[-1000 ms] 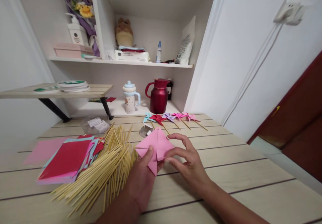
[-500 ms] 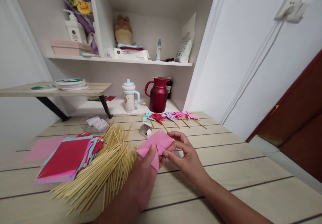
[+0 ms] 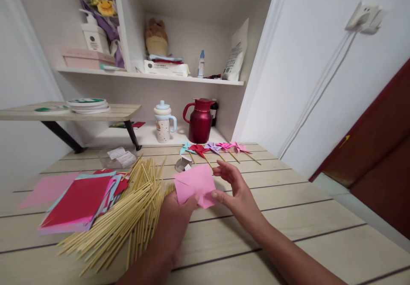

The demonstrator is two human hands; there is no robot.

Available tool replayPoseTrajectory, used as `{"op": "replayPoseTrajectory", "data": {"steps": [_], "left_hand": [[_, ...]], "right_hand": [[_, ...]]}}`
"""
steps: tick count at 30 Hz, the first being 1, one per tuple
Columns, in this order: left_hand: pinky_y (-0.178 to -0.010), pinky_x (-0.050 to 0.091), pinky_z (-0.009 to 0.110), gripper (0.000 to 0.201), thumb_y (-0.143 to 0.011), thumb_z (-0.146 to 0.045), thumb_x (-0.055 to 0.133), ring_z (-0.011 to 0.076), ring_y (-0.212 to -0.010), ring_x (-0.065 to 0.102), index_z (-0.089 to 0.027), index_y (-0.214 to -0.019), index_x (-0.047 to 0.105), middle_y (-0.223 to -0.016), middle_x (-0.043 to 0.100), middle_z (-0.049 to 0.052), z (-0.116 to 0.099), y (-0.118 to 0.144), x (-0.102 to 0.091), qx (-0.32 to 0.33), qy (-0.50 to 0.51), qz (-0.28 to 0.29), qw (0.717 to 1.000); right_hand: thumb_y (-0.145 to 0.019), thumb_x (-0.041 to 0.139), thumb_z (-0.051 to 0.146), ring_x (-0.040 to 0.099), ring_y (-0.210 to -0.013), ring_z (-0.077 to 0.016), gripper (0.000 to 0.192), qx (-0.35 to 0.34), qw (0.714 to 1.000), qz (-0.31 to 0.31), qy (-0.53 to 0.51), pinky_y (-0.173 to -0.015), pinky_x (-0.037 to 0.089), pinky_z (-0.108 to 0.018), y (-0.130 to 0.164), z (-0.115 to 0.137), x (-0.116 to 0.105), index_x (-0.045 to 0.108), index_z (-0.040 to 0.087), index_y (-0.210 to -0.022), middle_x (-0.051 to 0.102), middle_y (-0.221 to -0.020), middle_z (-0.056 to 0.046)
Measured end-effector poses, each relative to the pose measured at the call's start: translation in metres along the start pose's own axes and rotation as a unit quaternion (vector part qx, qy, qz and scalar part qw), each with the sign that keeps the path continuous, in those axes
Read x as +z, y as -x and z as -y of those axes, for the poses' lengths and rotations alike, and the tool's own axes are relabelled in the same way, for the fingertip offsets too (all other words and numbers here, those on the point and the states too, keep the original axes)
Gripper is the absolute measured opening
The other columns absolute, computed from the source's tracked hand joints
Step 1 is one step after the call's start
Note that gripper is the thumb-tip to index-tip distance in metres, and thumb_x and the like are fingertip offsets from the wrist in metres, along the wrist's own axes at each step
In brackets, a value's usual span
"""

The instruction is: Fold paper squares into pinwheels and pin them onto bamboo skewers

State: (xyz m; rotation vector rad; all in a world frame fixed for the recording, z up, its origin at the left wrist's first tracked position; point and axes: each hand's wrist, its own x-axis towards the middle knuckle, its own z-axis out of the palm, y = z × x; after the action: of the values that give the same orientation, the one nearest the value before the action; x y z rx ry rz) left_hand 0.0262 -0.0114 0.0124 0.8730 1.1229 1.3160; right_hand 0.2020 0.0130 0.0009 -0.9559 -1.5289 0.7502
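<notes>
Above the table (image 3: 288, 234), 3 o'clock of the bamboo sticks (image 3: 128, 216): pink paper square (image 3: 195, 184) pinched at 6 o'clock edge by left hand (image 3: 174, 225), right hand (image 3: 235, 191) gripping 4 o'clock corner; judged featherlight, limp, crease-prone, best held by edges.

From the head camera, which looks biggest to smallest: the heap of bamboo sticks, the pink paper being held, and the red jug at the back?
1. Bamboo sticks, easily the largest.
2. and 3. Pink paper and red jug look alike in size; the paper is nearer the camera, so I won't rank them.
</notes>
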Motion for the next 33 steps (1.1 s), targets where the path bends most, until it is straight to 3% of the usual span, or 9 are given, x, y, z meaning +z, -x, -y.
{"op": "replayPoseTrajectory", "data": {"steps": [2, 5, 8, 11, 13, 18, 22, 28, 33], "left_hand": [[-0.067, 0.046, 0.031, 0.019, -0.068, -0.024, 0.077, 0.0266, -0.077, 0.068, -0.016, -0.085, 0.077, -0.077, 0.077, 0.006, -0.005, 0.0, 0.0, 0.04, -0.152, -0.022, 0.987], [-0.063, 0.043, 0.03, 0.012, -0.069, -0.022, 0.073, 0.0254, -0.07, 0.065, -0.019, -0.08, 0.077, -0.073, 0.075, 0.005, -0.009, 0.002, 0.002, 0.096, -0.25, -0.014, 0.963], [-0.062, 0.04, 0.028, 0.005, -0.069, -0.021, 0.074, 0.0233, -0.065, 0.062, -0.021, -0.073, 0.076, -0.069, 0.073, 0.005, -0.007, 0.004, 0.005, 0.133, -0.284, 0.012, 0.949], [-0.067, 0.043, 0.029, 0.017, -0.069, -0.017, 0.073, 0.0248, -0.072, 0.065, -0.021, -0.085, 0.078, -0.078, 0.076, 0.006, -0.005, 0.005, 0.006, 0.12, -0.262, 0.035, 0.957], [-0.075, 0.045, 0.03, 0.031, -0.069, -0.017, 0.075, 0.0269, -0.085, 0.068, -0.019, -0.1, 0.077, -0.092, 0.077, 0.009, -0.005, 0.004, 0.005, 0.095, -0.216, 0.038, 0.971], [-0.087, 0.048, 0.035, 0.07, -0.073, -0.033, 0.081, 0.0289, -0.106, 0.067, -0.019, -0.136, 0.055, -0.12, 0.071, 0.014, -0.001, -0.004, 0.003, 0.042, -0.017, 0.077, 0.996], [-0.091, 0.047, 0.039, 0.067, -0.081, -0.062, 0.063, 0.029, -0.108, 0.065, -0.019, -0.132, 0.06, -0.125, 0.068, 0.016, 0.003, -0.01, -0.001, 0.004, 0.053, 0.043, 0.998], [-0.105, 0.039, 0.044, 0.049, -0.087, -0.056, 0.059, 0.0298, -0.123, 0.056, -0.019, -0.118, 0.07, -0.128, 0.067, 0.012, 0.003, -0.004, -0.005, -0.073, -0.03, 0.2, 0.977], [-0.106, 0.037, 0.045, 0.046, -0.085, -0.053, 0.063, 0.03, -0.119, 0.057, -0.023, -0.119, 0.071, -0.122, 0.071, 0.008, 0.007, 0.002, 0.002, -0.064, -0.067, 0.271, 0.958]], "right_hand": [[-0.072, 0.082, 0.039, 0.058, -0.118, -0.0266, 0.082, 0.014, 0.999, 0.02, -0.024, -0.108, 0.04, -0.048, -0.002, 0.001, -0.002, 0.042, 0.029, -0.142, 0.063, -0.118, -0.007], [-0.067, 0.086, 0.033, 0.063, -0.105, -0.024, 0.094, 0.047, 0.996, 0.045, -0.055, -0.098, 0.048, -0.043, -0.001, 0.006, -0.004, 0.036, 0.03, -0.147, 0.065, -0.109, -0.005], [-0.065, 0.087, 0.03, 0.065, -0.086, -0.02, 0.074, 0.117, 0.986, 0.08, -0.086, -0.078, 0.052, -0.033, 0.001, 0.01, -0.003, 0.056, 0.026, -0.132, 0.067, -0.097, -0.002], [-0.069, 0.083, 0.036, 0.056, -0.062, -0.0135, 0.028, 0.176, 0.972, 0.103, -0.115, -0.057, 0.044, -0.025, 0.003, 0.009, -0.001, 0.069, 0.017, -0.084, 0.062, -0.07, 0.001], [-0.068, 0.083, 0.037, 0.049, -0.054, -0.0109, 0.029, 0.19, 0.97, 0.084, -0.124, -0.052, 0.037, -0.023, 0.004, 0.008, 0.001, 0.065, 0.016, -0.069, 0.057, -0.06, 0.003], [-0.065, 0.086, 0.039, 0.055, -0.062, -0.0147, 0.031, 0.214, 0.957, 0.001, -0.194, -0.059, 0.041, -0.026, 0.002, 0.008, 0.004, 0.069, 0.015, -0.075, 0.065, -0.068, -0.001], [-0.065, 0.087, 0.036, 0.06, -0.073, -0.0173, 0.037, 0.235, 0.927, -0.041, -0.29, -0.068, 0.044, -0.028, -0.002, 0.009, 0.001, 0.073, 0.013, -0.09, 0.072, -0.085, -0.006], [-0.067, 0.087, 0.033, 0.058, -0.069, -0.0133, 0.031, 0.245, 0.901, -0.05, -0.355, -0.065, 0.043, -0.024, -0.005, 0.008, -0.002, 0.073, 0.014, -0.088, 0.072, -0.081, -0.004], [-0.067, 0.086, 0.032, 0.053, -0.061, -0.0114, 0.031, 0.232, 0.908, -0.034, -0.347, -0.059, 0.039, -0.023, -0.002, 0.012, 0.004, 0.07, 0.012, -0.084, 0.067, -0.071, -0.001]]}}
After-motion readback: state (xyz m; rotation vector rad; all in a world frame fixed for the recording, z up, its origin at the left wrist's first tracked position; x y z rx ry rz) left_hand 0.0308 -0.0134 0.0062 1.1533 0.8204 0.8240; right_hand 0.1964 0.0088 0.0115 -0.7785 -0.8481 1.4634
